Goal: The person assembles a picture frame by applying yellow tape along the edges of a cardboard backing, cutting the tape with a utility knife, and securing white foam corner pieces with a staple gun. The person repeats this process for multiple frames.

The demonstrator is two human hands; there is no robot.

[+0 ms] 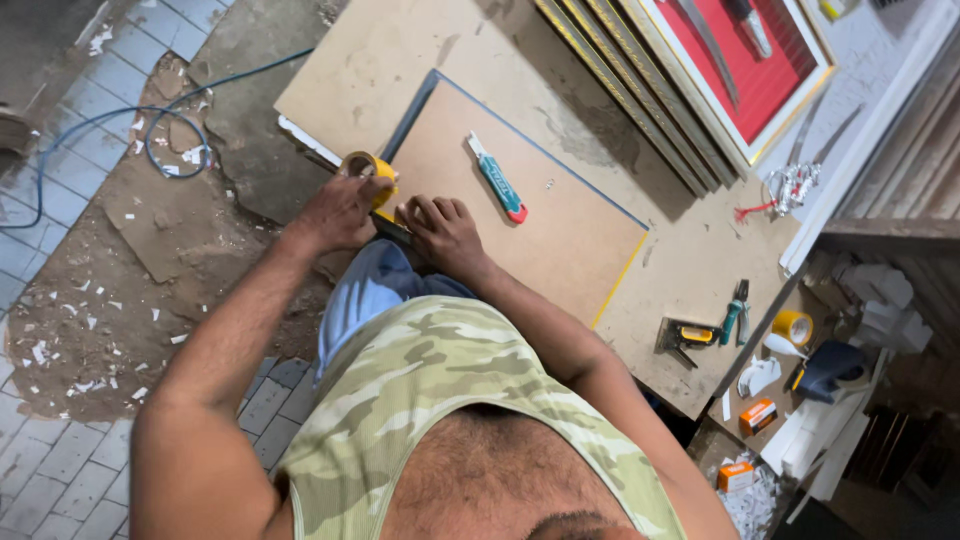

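Yellow tape roll [366, 170] sits left of centre at the near corner of the brown board [520, 210], and the left hand [340, 212] is wrapped around it, fingers curled. Right beside it, the right hand [442, 228] presses flat, fingers bent, on the board's edge. A teal box cutter [497, 178] lies on the board just above, pliers [736, 310] far right.

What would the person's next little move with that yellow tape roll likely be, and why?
Probably drawing the yellow tape roll further along the board's near edge: the left hand grips the roll at the corner, the right hand presses beside it, and that edge looks only partly taped.
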